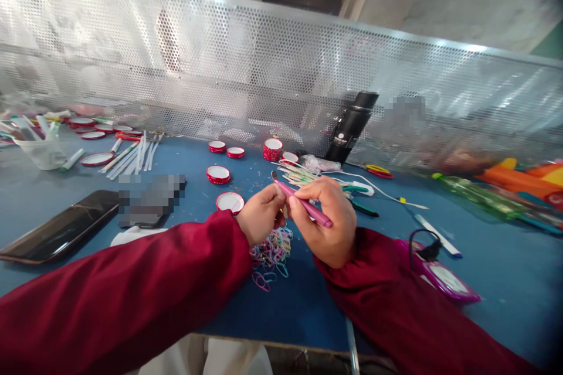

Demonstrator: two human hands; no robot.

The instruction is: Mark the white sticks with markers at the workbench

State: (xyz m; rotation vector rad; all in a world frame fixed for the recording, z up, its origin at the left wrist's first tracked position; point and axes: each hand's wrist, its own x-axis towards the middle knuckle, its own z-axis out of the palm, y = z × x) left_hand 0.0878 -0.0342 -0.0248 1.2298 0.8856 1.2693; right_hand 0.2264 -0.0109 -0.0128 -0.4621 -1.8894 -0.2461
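My right hand [328,220] is closed around a pink pen-shaped tool [317,214], slanted with its dark tip up and to the left. Beside it, my left hand [263,215] is pinched shut close to the tool's front end. Whatever lies between the left fingertips is hidden or too small to make out. Below both hands, a tangled pile of small coloured rubber bands [275,252] lies on the blue table [303,310]. A round red-rimmed piece with a white face [229,203] sits just beyond my left wrist.
Several similar red-rimmed rounds [219,174] lie farther back. Left are a phone [65,225], white strips [132,155] and a cup of markers [41,152]. Right are a black bottle [352,129], pliers [363,206], a purple packet [448,281] and a green bottle [479,196]. Perforated metal [211,58] closes the back.
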